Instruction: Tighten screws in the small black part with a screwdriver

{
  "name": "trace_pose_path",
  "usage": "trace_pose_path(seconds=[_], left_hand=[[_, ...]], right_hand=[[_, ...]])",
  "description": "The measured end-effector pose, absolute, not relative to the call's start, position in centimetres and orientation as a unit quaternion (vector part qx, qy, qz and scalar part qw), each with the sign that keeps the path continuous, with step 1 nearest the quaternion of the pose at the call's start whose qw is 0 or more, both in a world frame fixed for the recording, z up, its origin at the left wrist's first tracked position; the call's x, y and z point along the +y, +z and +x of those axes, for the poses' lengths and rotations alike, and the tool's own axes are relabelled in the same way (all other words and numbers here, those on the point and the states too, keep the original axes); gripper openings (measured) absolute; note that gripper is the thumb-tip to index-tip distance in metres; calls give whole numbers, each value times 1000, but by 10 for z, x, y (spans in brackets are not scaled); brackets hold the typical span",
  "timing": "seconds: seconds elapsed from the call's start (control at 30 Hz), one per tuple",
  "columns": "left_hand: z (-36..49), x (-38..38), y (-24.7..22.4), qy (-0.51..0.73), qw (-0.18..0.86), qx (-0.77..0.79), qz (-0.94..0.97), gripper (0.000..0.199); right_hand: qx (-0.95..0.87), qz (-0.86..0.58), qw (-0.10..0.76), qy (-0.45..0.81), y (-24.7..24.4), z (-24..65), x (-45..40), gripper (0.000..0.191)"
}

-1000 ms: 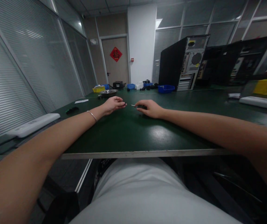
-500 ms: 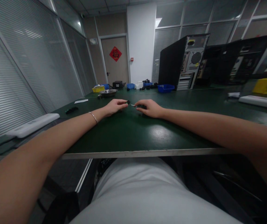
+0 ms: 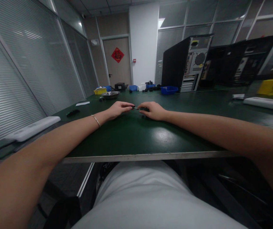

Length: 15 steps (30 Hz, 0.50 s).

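Observation:
Above the middle of the green table (image 3: pixel 131 136), my left hand (image 3: pixel 117 109) pinches a small black part (image 3: pixel 133 107), mostly hidden by the fingers. My right hand (image 3: pixel 154 111) is closed around what looks like a small screwdriver with a dark handle (image 3: pixel 144 109). Its thin metal shaft (image 3: pixel 136 108) points left and meets the black part or ends right beside it; which one is too small to tell. Only a narrow gap separates the fingertips of both hands.
A round metal dish (image 3: pixel 110 94) and a yellow bin (image 3: pixel 100 91) stand at the back left. A blue bin (image 3: pixel 169 90) sits before a black computer tower (image 3: pixel 186 65). A white power strip (image 3: pixel 32 128) lies left, near a small dark object (image 3: pixel 72 112).
My left hand has turned and shifted slightly right, bringing the black part closer to the shaft. My right hand stays nearly in place, still around the tool.

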State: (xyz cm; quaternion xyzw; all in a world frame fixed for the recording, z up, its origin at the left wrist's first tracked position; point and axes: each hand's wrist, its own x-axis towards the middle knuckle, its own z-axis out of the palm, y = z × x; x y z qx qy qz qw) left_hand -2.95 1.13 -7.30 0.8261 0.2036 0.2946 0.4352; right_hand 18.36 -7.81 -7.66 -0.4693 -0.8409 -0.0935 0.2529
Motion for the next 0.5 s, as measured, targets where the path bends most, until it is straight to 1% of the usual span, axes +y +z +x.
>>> trace_pose_path(seconds=[0.27, 0.5], left_hand=[[-29, 10, -73, 288, 466, 217, 808, 36], [-31, 8, -72, 256, 546, 221, 767, 37]], right_hand=[[-849, -454, 258, -83, -77, 184, -78, 29], [-861, -428, 270, -55, -76, 186, -79, 30]])
